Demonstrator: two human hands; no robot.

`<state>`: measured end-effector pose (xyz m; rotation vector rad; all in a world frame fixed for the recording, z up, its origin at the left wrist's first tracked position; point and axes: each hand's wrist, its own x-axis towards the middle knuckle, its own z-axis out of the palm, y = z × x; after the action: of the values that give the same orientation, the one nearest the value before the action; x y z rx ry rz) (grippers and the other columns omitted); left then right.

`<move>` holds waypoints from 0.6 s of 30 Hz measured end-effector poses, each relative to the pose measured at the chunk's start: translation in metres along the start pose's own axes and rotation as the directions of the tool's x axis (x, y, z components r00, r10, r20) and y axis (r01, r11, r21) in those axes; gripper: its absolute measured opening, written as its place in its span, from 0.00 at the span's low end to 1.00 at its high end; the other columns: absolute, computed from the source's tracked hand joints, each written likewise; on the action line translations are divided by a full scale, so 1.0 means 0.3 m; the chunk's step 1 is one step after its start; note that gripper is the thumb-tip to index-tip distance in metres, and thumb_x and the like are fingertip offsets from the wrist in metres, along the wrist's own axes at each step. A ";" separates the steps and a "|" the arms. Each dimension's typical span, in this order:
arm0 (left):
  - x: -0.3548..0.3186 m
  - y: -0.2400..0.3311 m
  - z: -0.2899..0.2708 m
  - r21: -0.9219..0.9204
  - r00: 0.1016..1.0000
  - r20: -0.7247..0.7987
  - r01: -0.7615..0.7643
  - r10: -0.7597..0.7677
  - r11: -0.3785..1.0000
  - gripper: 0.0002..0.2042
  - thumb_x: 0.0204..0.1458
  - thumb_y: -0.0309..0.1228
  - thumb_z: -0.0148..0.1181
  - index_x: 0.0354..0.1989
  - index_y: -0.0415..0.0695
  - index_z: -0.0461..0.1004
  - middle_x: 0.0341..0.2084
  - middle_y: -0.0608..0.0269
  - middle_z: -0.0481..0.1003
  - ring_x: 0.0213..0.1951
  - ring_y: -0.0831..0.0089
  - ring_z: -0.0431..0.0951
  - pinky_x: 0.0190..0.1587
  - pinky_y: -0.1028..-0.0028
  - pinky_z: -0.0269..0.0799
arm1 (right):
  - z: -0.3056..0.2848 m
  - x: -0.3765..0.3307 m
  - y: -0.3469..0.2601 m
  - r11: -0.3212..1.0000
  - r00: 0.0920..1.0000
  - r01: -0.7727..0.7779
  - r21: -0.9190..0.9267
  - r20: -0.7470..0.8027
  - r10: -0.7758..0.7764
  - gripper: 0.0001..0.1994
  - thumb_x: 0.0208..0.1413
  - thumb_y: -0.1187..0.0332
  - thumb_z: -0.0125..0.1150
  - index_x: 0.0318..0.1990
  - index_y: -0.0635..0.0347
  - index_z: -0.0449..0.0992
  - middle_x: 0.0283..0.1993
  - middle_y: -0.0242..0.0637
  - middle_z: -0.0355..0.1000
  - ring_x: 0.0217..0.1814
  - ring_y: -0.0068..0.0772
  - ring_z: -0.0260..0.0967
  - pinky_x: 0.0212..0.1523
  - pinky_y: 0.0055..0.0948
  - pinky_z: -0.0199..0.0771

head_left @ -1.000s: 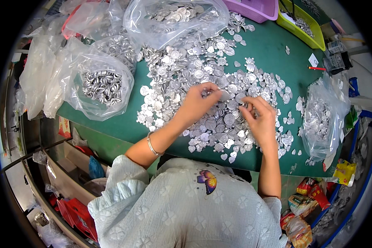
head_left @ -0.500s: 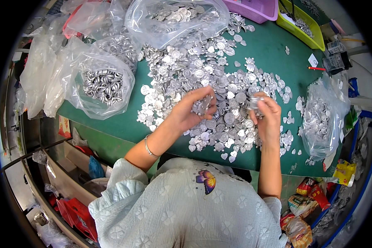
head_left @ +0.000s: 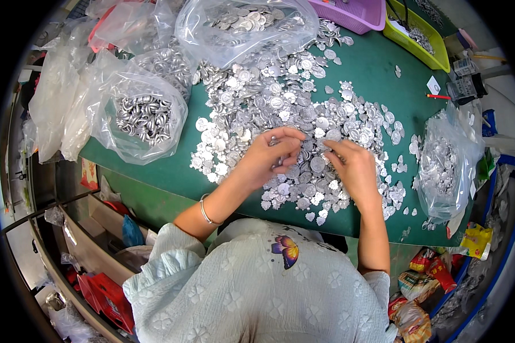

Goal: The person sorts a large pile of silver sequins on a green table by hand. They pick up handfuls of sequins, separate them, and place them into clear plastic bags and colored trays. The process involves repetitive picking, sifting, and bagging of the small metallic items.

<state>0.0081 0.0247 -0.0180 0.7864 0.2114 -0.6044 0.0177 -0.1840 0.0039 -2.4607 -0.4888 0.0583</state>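
A wide heap of silver metal charms (head_left: 274, 103), some round like medals and others with scalloped edges, spreads over the green table. Above its near part, my left hand (head_left: 269, 157) is curled around a few small silver charms (head_left: 276, 142), mostly hidden by the fingers. Just to the right, my right hand (head_left: 352, 168) reaches inward over the heap with thumb and forefinger close together. Whatever lies between those fingertips is too small to make out. The two hands are apart.
On the left stands a clear plastic bag (head_left: 143, 120) of curved silver pieces. Another open bag (head_left: 246, 34) of round charms sits at the back. A purple basket (head_left: 355, 17) and a yellow-green basket (head_left: 423, 48) are at the far right. Nearer right lies a filled bag (head_left: 443, 166).
My right hand has moved left and down toward my left hand, its fingers now pointing inward over the heap. The silver piece seen in it before no longer shows. My left hand has turned slightly.
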 end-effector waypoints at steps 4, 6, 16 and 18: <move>-0.010 0.000 0.005 0.285 0.994 -0.077 -0.056 0.081 0.957 0.08 0.52 0.24 0.54 0.40 0.38 0.71 0.21 0.69 0.67 0.20 0.84 0.61 0.16 0.84 0.50 | 0.030 -0.001 -0.004 0.967 1.000 0.013 -0.253 0.014 -0.009 0.13 0.44 0.66 0.63 0.40 0.55 0.75 0.26 0.36 0.71 0.25 0.41 0.71 0.23 0.34 0.69; -0.015 0.007 0.016 0.329 0.991 -0.099 -0.056 0.093 0.943 0.08 0.52 0.24 0.54 0.40 0.37 0.71 0.20 0.70 0.66 0.19 0.85 0.61 0.17 0.85 0.50 | 0.035 0.005 0.001 0.956 0.999 0.035 -0.291 0.015 -0.032 0.12 0.45 0.65 0.63 0.39 0.55 0.75 0.26 0.36 0.71 0.24 0.41 0.71 0.22 0.34 0.69; -0.052 0.022 0.003 0.545 0.963 -0.133 -0.128 0.236 0.829 0.08 0.51 0.23 0.55 0.39 0.38 0.73 0.20 0.73 0.67 0.19 0.87 0.62 0.19 0.85 0.55 | 0.022 0.010 0.082 0.585 0.949 -0.091 0.806 -0.107 0.295 0.06 0.52 0.71 0.55 0.33 0.62 0.75 0.23 0.38 0.69 0.20 0.29 0.67 0.15 0.24 0.62; -0.067 0.034 0.007 0.427 0.974 -0.181 -0.046 0.135 0.903 0.08 0.51 0.23 0.55 0.39 0.38 0.73 0.20 0.73 0.68 0.20 0.87 0.63 0.21 0.84 0.58 | 0.008 0.002 0.058 0.087 0.948 -0.132 0.987 0.100 0.302 0.06 0.53 0.69 0.51 0.33 0.60 0.72 0.25 0.37 0.67 0.20 0.30 0.64 0.12 0.18 0.56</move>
<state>-0.0024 0.0376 -0.0025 1.2754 0.2367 -0.4828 0.0235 -0.1952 -0.0082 -1.0705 0.0766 0.2607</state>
